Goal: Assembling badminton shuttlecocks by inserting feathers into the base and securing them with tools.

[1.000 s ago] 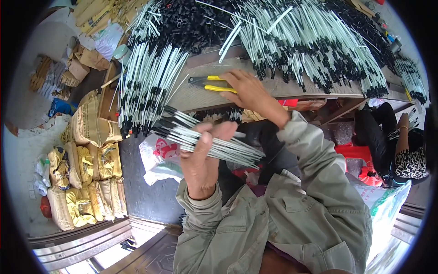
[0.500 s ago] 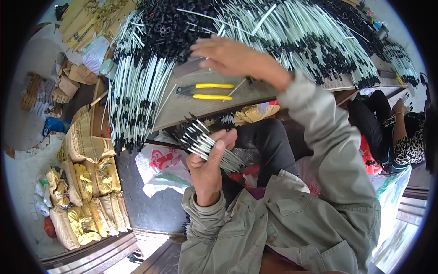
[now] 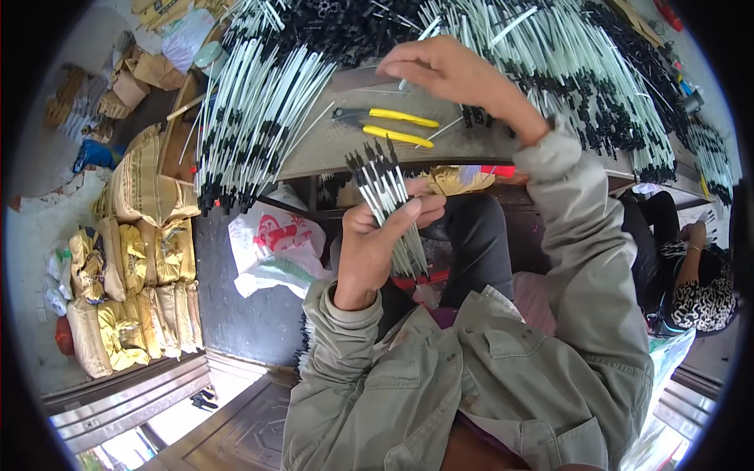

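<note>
My left hand (image 3: 377, 243) is closed round a bundle of white rods (image 3: 412, 253) with black clip-like pieces at their upper ends, tilted up over my lap. Above the bench edge, my right hand (image 3: 452, 72) is bent at the wrist, with thumb and fingers curled together. They appear to pinch a white rod (image 3: 404, 84), most of it behind the hand. Below this hand lie pliers (image 3: 400, 127) with yellow handles, jaws to the left. Heaps of white rods with black ends (image 3: 263, 110) lie left of the pliers, and more white rods (image 3: 565, 71) to the right.
A dark pile of black parts (image 3: 345, 35) covers the far middle of the bench (image 3: 314, 161). Filled sacks (image 3: 141, 282) line the floor at left. A white plastic bag (image 3: 275, 243) hangs below the bench. At right, another person's arm (image 3: 691, 255) holds similar rods.
The view has shifted, so the bench sits higher. My left hand has turned the bundle more upright. My right hand has come slightly nearer the pliers.
</note>
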`<state>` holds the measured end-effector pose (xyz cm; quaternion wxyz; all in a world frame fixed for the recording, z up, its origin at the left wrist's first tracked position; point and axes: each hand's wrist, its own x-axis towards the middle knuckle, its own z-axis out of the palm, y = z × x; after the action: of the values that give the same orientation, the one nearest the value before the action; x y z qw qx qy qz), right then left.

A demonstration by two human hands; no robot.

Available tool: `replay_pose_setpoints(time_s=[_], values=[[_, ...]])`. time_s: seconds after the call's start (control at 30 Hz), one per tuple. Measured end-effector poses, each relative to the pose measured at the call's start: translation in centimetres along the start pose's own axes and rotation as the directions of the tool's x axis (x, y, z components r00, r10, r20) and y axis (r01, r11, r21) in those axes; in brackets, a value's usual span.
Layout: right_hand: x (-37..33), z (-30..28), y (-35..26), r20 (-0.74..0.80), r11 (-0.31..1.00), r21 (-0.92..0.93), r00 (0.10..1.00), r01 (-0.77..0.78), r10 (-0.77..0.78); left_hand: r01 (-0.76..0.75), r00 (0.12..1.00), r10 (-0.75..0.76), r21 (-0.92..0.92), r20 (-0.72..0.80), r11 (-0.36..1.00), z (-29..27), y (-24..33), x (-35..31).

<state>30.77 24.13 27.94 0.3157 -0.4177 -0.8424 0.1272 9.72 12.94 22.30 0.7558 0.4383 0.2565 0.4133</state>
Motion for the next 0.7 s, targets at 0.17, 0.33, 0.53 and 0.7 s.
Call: replay_pose_setpoints(time_s=[0.17, 0.33, 0.53, 0.7], values=[[-5.9, 2.0, -5.5, -0.203, 0.800, 0.599, 0.961, -0.028, 0.186, 0.051, 0.999, -0.051, -0.043, 0.008, 0.998, 0.9, 0.4, -0.2], [-9.1, 4.8, -9.5, -0.344, 0.914, 0.405, 0.930, 0.021, 0.131, -0.037, 0.999, 0.034, 0.082, 0.040, 0.996, 0.4, -1.9, -0.6], [-10.8, 5.5, -10.1, -0.422, 0.936, 0.352, 0.894, 0.011, 0.148, -0.050, 0.999, 0.051, 0.039, -0.013, 0.998, 1.8, -2.2, -1.1], [-11.1, 5.2, -10.5, -0.390, 0.918, 0.396, 0.906, 0.005, 0.163, -0.072, 0.997, 0.073, 0.052, -0.012, 0.996, 2.2, -1.9, -1.4]])
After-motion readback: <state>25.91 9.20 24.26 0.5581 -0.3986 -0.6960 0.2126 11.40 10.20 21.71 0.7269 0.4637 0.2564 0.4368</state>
